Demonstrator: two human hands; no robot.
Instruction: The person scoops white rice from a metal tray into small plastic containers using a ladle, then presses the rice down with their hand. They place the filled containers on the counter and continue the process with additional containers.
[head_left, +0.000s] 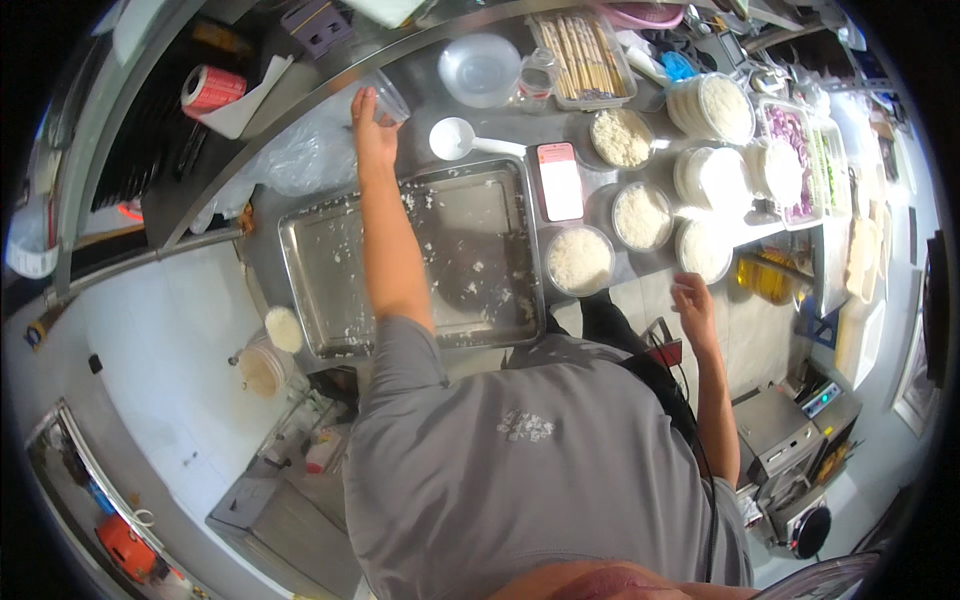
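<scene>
My left hand (373, 131) reaches past the far left of a steel tray (534, 300). Its thumb and fingers are around a clear plastic container (391, 97), beside a crumpled clear plastic bag (307, 154). Rice grains are scattered over the tray's bottom. At the table's front edge, my right hand (694, 306) holds nothing, its fingers loosely bent and somewhat apart, just below a round tub of rice (703, 251). More open rice tubs stand right of the tray: one near the front (580, 261), one in the middle (642, 217) and one farther back (622, 138).
A white scoop (453, 139) and a phone with a lit screen (559, 182) lie behind and beside the tray. Stacked rice tubs (712, 109) and a container of chopped purple onion (791, 150) stand to the right. A shelf edge (300, 94) overhangs the table's far left.
</scene>
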